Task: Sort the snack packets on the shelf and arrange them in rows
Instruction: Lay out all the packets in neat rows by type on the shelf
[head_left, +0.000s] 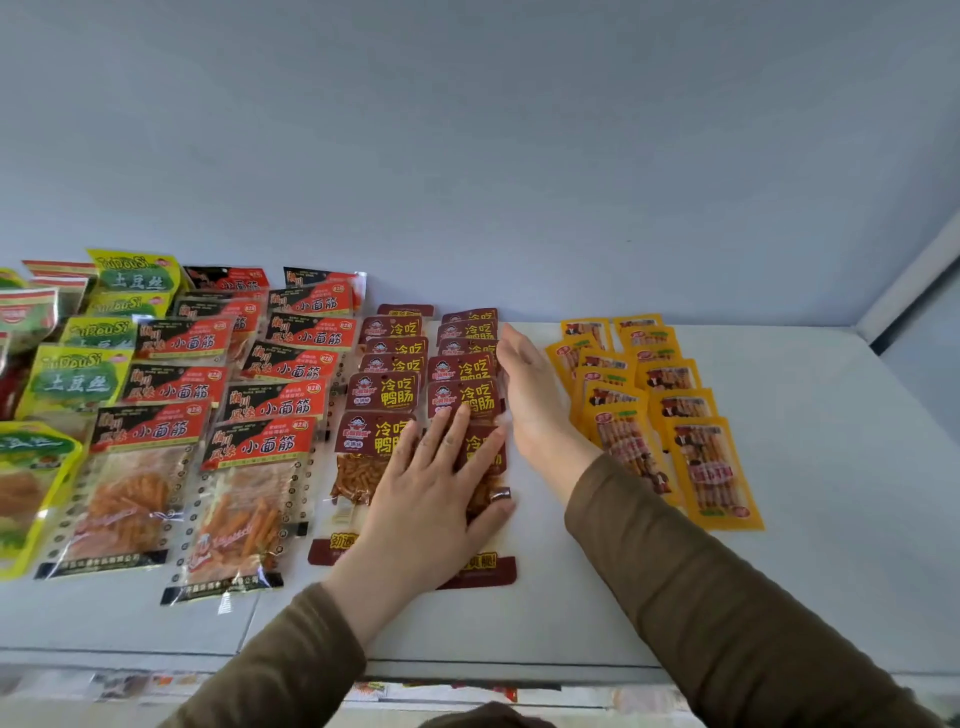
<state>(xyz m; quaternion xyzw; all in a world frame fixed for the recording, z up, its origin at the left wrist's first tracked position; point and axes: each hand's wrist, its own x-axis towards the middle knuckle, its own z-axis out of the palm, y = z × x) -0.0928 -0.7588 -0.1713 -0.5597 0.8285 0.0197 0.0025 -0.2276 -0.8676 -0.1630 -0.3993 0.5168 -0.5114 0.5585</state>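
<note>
Both hands (431, 499) (524, 384) flat against two rows of maroon packets (387, 395).

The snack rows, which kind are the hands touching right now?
The dark red packets in the middle: left hand lies flat on them, right hand against their right edge.

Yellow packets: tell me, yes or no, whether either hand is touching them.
No: the yellow packets lie apart from both; the left hand presses the dark red packets, and the right hand stands edge-on beside those.
</note>
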